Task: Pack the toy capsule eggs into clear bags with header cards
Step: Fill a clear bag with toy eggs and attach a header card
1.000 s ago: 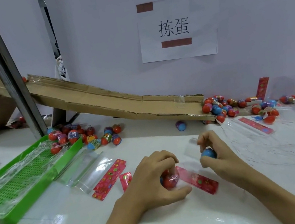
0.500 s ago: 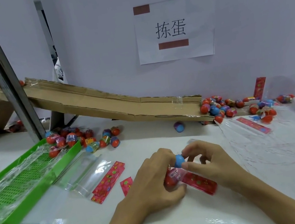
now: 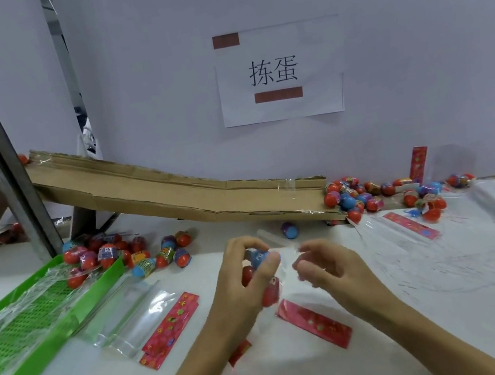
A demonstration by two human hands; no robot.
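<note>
Clearly early in the task. Left hand (image 3: 243, 284) pinching a clear bag (image 3: 273, 268) with a blue egg (image 3: 258, 257) and two red eggs (image 3: 271, 294) inside, near the front-middle of the table (image 3: 457, 299). Right hand (image 3: 329, 267) just beside, fingers loosely curled, seemingly holding nothing. Header card (image 3: 314, 322) lying just beside, apart from the bag, not yet attached. Left to pack: two loose piles, roughly twenty eggs each, at back left (image 3: 125, 253) and back right (image 3: 373, 193); one single egg (image 3: 289, 230) between. Spare bags (image 3: 125, 311) near the tray (image 3: 16, 330); no finished packs plainly seen.
</note>
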